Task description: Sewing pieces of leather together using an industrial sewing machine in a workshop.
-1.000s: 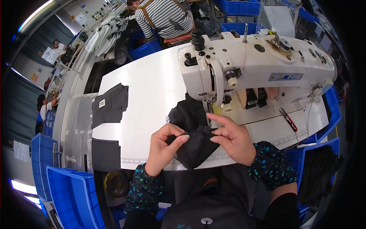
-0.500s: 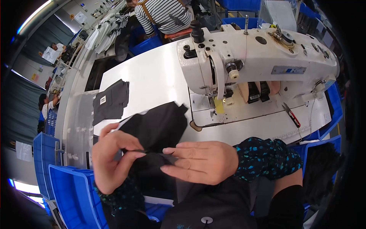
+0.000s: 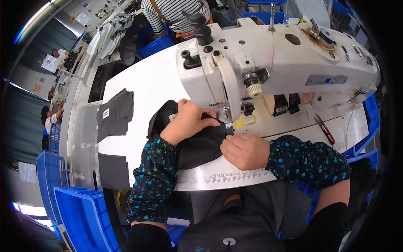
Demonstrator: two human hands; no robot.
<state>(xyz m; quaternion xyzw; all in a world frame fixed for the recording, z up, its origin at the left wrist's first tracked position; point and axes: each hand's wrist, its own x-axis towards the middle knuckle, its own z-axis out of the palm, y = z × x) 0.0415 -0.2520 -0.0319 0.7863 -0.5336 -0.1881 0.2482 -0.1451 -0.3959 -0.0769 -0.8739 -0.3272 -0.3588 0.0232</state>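
A dark grey fabric piece (image 3: 199, 147) lies on the white table, its right edge close beside the presser foot of the white sewing machine (image 3: 277, 54). My left hand (image 3: 189, 122) pinches the upper edge of the fabric between thumb and fingers, just left of the needle area. With fingers curled, my right hand (image 3: 245, 151) grips the fabric's right edge in front of the needle plate. Its fingertips are partly hidden. A small yellow piece (image 3: 239, 122) is beside the presser foot.
Dark fabric pieces (image 3: 117, 115) and another dark stack (image 3: 114, 172) lie at the table's left. Red-handled thread snips (image 3: 325, 130) rest right of the machine bed. Blue bins (image 3: 84, 218) stand at lower left. A person in a striped top (image 3: 178, 14) sits beyond the table.
Both hands have carried the fabric from over the table's front edge forward to the needle area. The lower left stack now shows fully. The view has shifted closer to the machine.
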